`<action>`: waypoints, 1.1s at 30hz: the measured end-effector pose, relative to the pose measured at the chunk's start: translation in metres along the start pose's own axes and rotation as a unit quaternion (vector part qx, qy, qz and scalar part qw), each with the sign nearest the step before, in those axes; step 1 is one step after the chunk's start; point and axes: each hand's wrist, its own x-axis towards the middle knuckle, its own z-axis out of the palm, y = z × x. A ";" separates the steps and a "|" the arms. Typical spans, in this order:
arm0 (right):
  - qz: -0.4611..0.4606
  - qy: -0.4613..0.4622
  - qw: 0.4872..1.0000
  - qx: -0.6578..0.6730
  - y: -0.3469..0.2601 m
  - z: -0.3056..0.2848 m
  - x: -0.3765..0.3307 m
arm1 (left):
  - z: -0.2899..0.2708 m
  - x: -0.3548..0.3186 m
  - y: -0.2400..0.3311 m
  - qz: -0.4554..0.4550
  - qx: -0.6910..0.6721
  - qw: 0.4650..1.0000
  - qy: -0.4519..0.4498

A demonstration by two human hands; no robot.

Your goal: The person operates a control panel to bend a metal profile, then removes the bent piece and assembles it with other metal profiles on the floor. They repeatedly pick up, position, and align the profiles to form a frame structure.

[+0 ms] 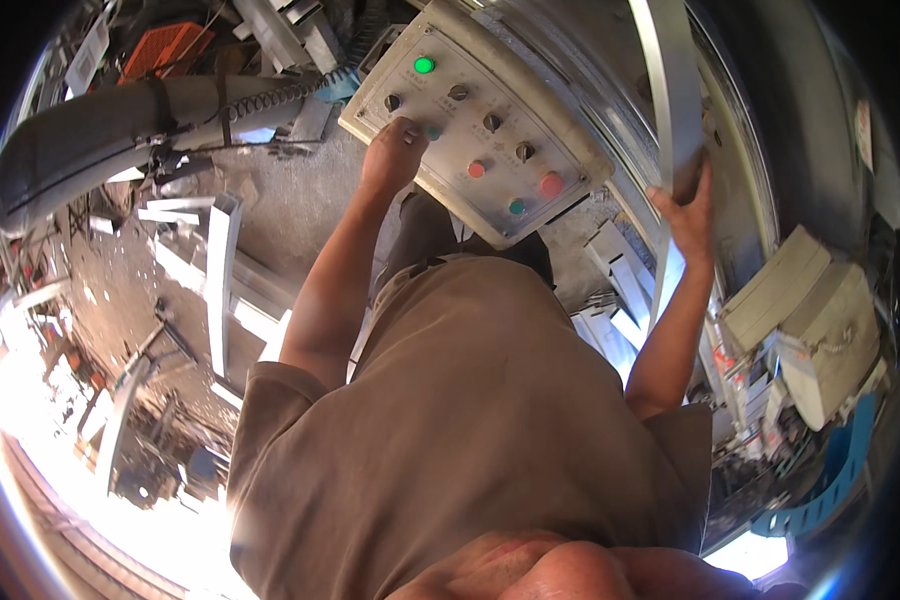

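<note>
Metal bar [672, 90]: btwn thumb + fingers of R hand [688, 215], looks gripped; extends past them both ways. L hand [395, 152]: fingers curled at control panel [515, 180], tips hidden, can't tell if pinching. Green lamp [425, 65] lit, beyond L fingers. Est. mid-job: bar in hand, panel step underway, release left.

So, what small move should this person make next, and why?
Perhaps a gentle press or turn with the left hand: its fingers are at the control panel, close to a teal push button. The round green light glows, and the right hand is at the long metal bar, seemingly placed to steady it.
</note>
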 end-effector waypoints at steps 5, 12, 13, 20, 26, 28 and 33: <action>0.064 0.052 0.990 0.110 -0.018 0.064 -0.099 | -0.010 0.006 -0.001 0.063 0.040 0.997 0.026; 0.140 0.116 0.976 0.119 -0.046 0.124 -0.202 | -0.021 0.037 0.045 0.180 0.092 0.979 0.019; 0.161 0.123 0.973 0.110 -0.049 0.130 -0.213 | -0.020 0.047 0.050 0.179 0.111 0.977 0.006; 0.218 0.161 0.957 0.109 -0.070 0.164 -0.264 | -0.025 0.078 0.069 0.204 0.227 0.946 -0.105; 0.206 0.180 0.953 0.134 -0.075 0.177 -0.274 | -0.024 0.068 0.082 0.195 0.281 0.935 -0.097; 0.211 0.183 0.951 0.136 -0.074 0.180 -0.275 | -0.023 0.069 0.086 0.191 0.307 0.928 -0.093; 0.210 0.179 0.955 0.113 -0.069 0.180 -0.276 | -0.022 0.071 0.089 0.198 0.362 0.906 -0.093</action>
